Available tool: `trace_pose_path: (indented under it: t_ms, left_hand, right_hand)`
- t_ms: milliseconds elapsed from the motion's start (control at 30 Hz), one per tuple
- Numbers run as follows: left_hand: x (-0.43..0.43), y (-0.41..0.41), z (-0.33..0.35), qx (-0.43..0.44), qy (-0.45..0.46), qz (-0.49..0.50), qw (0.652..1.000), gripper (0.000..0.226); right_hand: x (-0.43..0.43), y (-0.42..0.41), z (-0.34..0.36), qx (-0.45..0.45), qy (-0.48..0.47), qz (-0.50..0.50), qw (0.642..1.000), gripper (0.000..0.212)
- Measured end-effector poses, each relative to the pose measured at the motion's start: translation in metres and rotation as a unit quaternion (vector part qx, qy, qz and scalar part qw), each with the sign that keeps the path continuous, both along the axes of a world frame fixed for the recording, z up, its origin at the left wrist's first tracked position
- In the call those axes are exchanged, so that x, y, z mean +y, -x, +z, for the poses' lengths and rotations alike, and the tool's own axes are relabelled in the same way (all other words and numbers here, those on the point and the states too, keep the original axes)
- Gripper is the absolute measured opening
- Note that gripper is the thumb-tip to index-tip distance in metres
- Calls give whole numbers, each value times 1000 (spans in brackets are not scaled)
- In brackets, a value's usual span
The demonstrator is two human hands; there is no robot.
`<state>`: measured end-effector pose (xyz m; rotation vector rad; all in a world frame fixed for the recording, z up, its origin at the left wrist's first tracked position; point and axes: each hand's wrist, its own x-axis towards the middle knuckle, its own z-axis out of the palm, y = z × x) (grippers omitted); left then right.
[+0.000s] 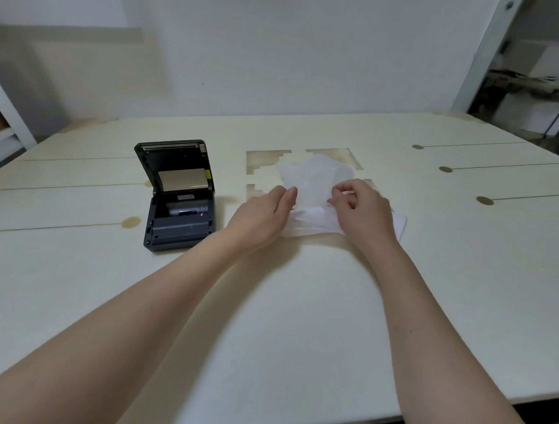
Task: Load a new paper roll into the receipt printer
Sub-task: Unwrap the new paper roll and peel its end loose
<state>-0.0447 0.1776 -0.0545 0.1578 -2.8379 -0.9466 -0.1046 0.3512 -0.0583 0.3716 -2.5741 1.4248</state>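
Observation:
A dark grey receipt printer (177,205) stands on the table at centre left, its lid tilted up and back so the paper bay shows. To its right lies a clear plastic wrapper (311,181) with a white paper roll (313,214) partly visible inside. My left hand (265,214) pinches the wrapper's left side. Gripping the right side is my right hand (364,205), fingers curled on the plastic. Both hands rest just right of the printer, apart from it.
The white table (268,322) has thin grooves with round brown spots (131,222) and brownish patches behind the wrapper. A white flat sheet (399,224) lies under my right hand. Shelving stands at the far right and far left.

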Motion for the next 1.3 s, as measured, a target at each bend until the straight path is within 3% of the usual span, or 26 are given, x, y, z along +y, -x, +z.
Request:
trace_pose_path:
  t_ms: [100,233,433,633,767,933,1067,1200,1300]
  left_hand:
    - [-3,-4,1,-30,-35,-12,999,53]
    - [-5,-10,1,-65,-45,-36,996,50]
    - [-13,-14,-9,-66,-16,-62,996,66]
    - [-9,-13,-12,-66,-8,-50,997,61]
    - [-2,-15,-15,-51,67,-67,994,66]
    - [-4,-15,-16,-45,50,-78,995,71]
    - [-12,-11,-20,-45,63,-106,991,78]
    - [-15,-9,-23,-57,71,-137,986,88]
    - [-13,-13,-18,-77,80,-144,983,75]
  right_hand:
    - [7,-8,2,30,-6,81,996,15]
    - [10,-16,1,-5,-38,175,984,23]
    - [14,-14,-1,-43,-15,178,983,32]
    - [5,-13,-4,1,26,106,994,10]
    - [-4,-12,-5,34,10,66,997,3]
    - [-9,-13,-6,35,-34,70,996,14]
    - [2,-13,-3,-22,-21,176,984,30]
    - [5,-17,-4,-28,-134,246,960,55]
    - [-3,-19,-3,-16,-167,227,959,54]
